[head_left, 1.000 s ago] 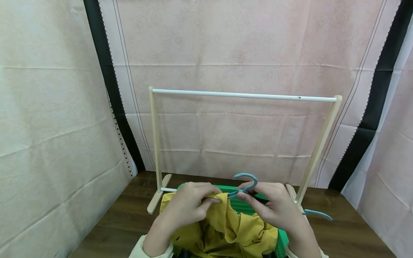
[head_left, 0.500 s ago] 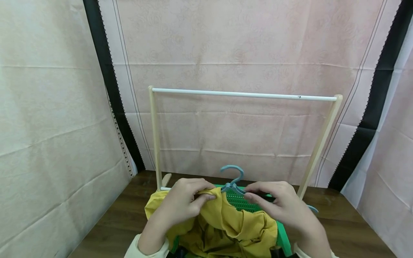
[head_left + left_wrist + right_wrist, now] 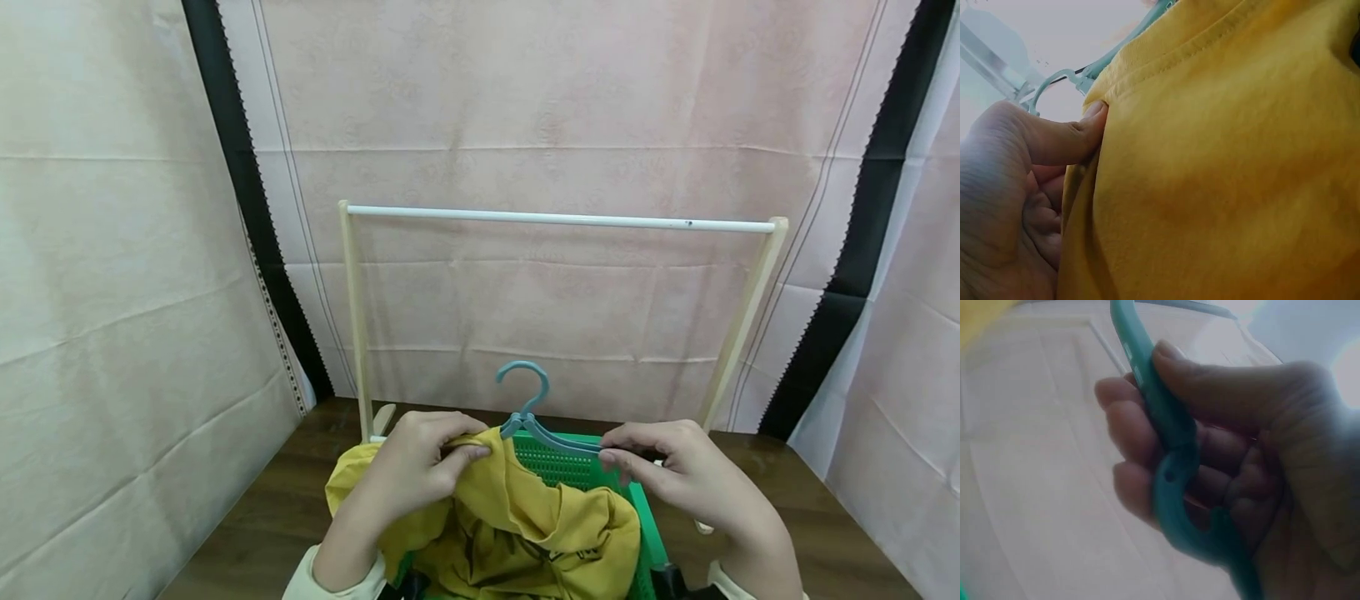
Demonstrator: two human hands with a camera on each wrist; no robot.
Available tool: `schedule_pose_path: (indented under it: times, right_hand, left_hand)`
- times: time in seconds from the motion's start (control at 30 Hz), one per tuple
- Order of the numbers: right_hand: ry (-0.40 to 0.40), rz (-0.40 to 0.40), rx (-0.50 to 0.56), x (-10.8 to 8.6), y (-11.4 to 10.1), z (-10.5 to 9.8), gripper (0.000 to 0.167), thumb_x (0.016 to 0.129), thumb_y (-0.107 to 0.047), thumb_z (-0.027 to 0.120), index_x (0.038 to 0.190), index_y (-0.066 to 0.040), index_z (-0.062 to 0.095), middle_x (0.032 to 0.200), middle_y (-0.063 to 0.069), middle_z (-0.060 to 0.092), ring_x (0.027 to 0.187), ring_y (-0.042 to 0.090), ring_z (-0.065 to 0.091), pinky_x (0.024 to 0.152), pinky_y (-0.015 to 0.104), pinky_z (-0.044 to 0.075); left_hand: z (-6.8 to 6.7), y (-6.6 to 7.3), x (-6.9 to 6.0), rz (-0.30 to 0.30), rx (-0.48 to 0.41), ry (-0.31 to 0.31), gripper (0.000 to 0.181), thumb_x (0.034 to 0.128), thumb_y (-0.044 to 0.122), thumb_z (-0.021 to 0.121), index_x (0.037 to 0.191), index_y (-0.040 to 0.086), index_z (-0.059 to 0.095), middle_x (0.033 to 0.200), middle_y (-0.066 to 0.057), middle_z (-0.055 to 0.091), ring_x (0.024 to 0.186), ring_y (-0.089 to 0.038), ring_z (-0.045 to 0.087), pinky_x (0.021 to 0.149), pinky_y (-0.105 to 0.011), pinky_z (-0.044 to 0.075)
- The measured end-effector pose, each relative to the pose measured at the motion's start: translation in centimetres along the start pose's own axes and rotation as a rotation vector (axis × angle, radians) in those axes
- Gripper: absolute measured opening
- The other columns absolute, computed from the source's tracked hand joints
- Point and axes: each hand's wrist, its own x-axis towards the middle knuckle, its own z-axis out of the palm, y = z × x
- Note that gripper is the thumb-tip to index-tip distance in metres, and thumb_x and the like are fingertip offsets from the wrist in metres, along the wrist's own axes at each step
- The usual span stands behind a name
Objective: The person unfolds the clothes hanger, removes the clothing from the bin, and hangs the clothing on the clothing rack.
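Observation:
A yellow cloth garment [image 3: 517,542] with a stitched neckline lies bunched over a green basket. My left hand [image 3: 420,462] pinches its edge between thumb and fingers. Beside that pinch rises a blue hanger [image 3: 562,442], hook up, its left arm hidden behind or inside the cloth. My right hand [image 3: 686,475] grips the hanger's outer right arm. In the right wrist view, thumb and fingers curl round that notched arm [image 3: 1163,412]. The left wrist view shows the left thumb [image 3: 1088,125] pressing the garment just below the neckline, close to the hanger's hook.
The green basket [image 3: 651,533] stands on a dark wooden table [image 3: 247,517]. Behind it is a rack with a white top bar [image 3: 555,219] and pale wooden posts [image 3: 356,325]. Light fabric [image 3: 562,100] walls surround the table.
The hanger has shifted left and up, its left arm going into the garment's neckline. My right hand has slid outward from the hanger's neck along its right arm. The left hand keeps its pinch.

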Motion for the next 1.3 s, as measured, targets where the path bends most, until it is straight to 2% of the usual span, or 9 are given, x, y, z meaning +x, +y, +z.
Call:
schedule_pose_path:
  times: [0.17,0.4,0.57,0.97,1.17,1.23,1.3]
  right_hand:
    - [0.009,0.012,-0.016,0.2,-0.1,0.3,0.023,0.094,-0.004,0.071,0.103,-0.025,0.073,0.080,-0.015,0.068,0.064,0.003,0.063,0.055,0.025,0.053]
    - [-0.015,-0.004,0.018,0.5,0.0,0.9,0.021,0.094,-0.006,0.071,0.099,-0.026,0.072,0.081,-0.015,0.069,0.063,0.003,0.062,0.055,0.025,0.053]
    - [-0.016,-0.032,0.028,0.8,-0.1,1.3,0.022,0.094,-0.005,0.071,0.096,-0.027,0.072,0.080,-0.015,0.068,0.061,0.002,0.061,0.052,0.023,0.051]
    - [-0.035,-0.009,0.027,1.3,-0.5,1.8,0.017,0.096,-0.012,0.070,0.096,-0.029,0.072,0.081,-0.017,0.068,0.061,0.004,0.061,0.052,0.023,0.050]
    - [0.000,-0.036,-0.084,1.5,-0.7,2.3,0.018,0.094,-0.017,0.074,0.094,-0.035,0.071,0.080,-0.023,0.067,0.061,-0.003,0.059,0.054,0.017,0.047]
    - [0.007,-0.017,-0.139,1.6,-0.9,2.6,0.017,0.093,-0.022,0.074,0.093,-0.039,0.070,0.079,-0.025,0.066,0.060,-0.006,0.057,0.056,0.019,0.044]
    - [0.002,0.027,-0.181,1.7,-1.1,2.8,0.017,0.093,-0.028,0.074,0.092,-0.044,0.069,0.079,-0.028,0.065,0.059,-0.008,0.055,0.065,0.027,0.041]
  left_hand:
    - [0.0,0.1,0.0,-0.030,-0.008,-0.009,0.006,0.0934,0.015,0.074,0.098,0.019,0.075,0.089,0.013,0.070,0.061,0.003,0.052,0.053,-0.014,0.044]
    - [0.2,0.2,0.0,-0.025,-0.016,-0.016,0.008,0.0921,0.013,0.075,0.098,0.018,0.075,0.088,0.013,0.070,0.060,0.003,0.051,0.052,-0.014,0.043]
    - [0.3,0.2,0.0,-0.030,-0.020,-0.006,0.009,0.0923,0.013,0.075,0.098,0.020,0.075,0.088,0.015,0.069,0.060,0.003,0.052,0.052,-0.013,0.043]
    - [0.2,0.3,0.0,-0.035,-0.028,0.024,0.011,0.0899,0.010,0.077,0.096,0.019,0.075,0.086,0.015,0.068,0.060,0.002,0.051,0.052,-0.014,0.043]
    - [0.3,0.5,0.1,-0.043,-0.070,0.040,0.013,0.0901,0.008,0.076,0.097,0.019,0.075,0.086,0.014,0.068,0.058,0.001,0.049,0.050,-0.016,0.043]
    - [0.3,0.7,0.2,-0.045,-0.076,0.054,0.013,0.0899,0.008,0.076,0.096,0.020,0.074,0.084,0.014,0.066,0.057,0.002,0.047,0.049,-0.015,0.041]
    - [0.3,0.8,0.3,-0.041,-0.077,0.072,0.014,0.0892,0.008,0.077,0.095,0.020,0.074,0.082,0.015,0.065,0.057,0.003,0.045,0.049,-0.015,0.039]
